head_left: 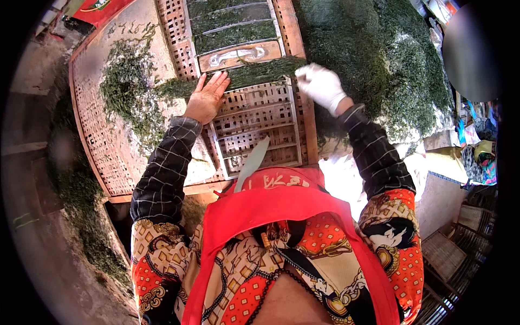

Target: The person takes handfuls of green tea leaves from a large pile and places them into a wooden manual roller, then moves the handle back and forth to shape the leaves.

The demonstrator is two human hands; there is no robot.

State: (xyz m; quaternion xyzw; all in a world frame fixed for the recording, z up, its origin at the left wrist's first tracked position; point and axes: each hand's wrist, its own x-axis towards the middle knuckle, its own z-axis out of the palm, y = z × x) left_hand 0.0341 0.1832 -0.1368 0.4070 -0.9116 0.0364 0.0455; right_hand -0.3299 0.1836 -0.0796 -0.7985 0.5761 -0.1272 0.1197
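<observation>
Left hand (208, 98) flat, fingers slightly parted, on green strands (260, 75) crossing the white frame (294, 118). Gloved right hand (320, 88) curled at their right end; fingertips obscured, grip cannot be determined.

My right hand (320, 89) wore a matt white cloth glove (325, 93). My red apron (287, 203), lower centre, was smooth cloth. At upper centre, the green strands (260, 75) were rough and fibrous; the handled block (238, 56) was wood. At left, the woven panel (89, 116) presented a matt, open-textured surface.
</observation>
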